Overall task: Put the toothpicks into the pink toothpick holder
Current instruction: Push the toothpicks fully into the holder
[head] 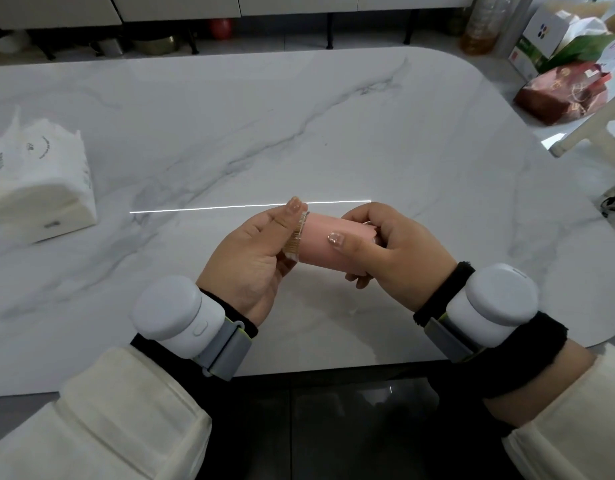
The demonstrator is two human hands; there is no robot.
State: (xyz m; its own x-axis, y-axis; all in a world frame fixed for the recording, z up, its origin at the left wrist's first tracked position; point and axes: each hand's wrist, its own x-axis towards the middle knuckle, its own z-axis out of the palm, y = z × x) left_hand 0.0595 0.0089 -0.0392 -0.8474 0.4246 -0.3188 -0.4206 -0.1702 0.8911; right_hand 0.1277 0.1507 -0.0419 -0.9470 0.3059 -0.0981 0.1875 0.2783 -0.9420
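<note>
- Holder [328,244] held clear above the table [229,133], near its 6 o'clock edge, lying on its side; long axis runs 9 to 3 o'clock, tipped slightly down toward 3.
- Right hand [392,251] wraps the holder's 3 o'clock end, thumb laid along the top, fingers curled under. Closed firmly on it.
- Holder's mouth faces 9 o'clock, straight at the left hand [255,258].
- Left hand pinches a bundle of toothpicks [295,242] between thumb and fingers; the bundle sits right at the mouth, touching or just inside the rim, cannot tell how deep.
- Toothpick axis looks roughly in line with the holder's; only the butt ends show clearly.
- Left hand is the feeding hand, palm turned toward 3 o'clock; both wrists are level and close together.
- Judgement: insertion step under way; next push goes toward 3 o'clock along the holder's axis.
- Tissue pack [39,188] at 9 o'clock, well apart.
</note>
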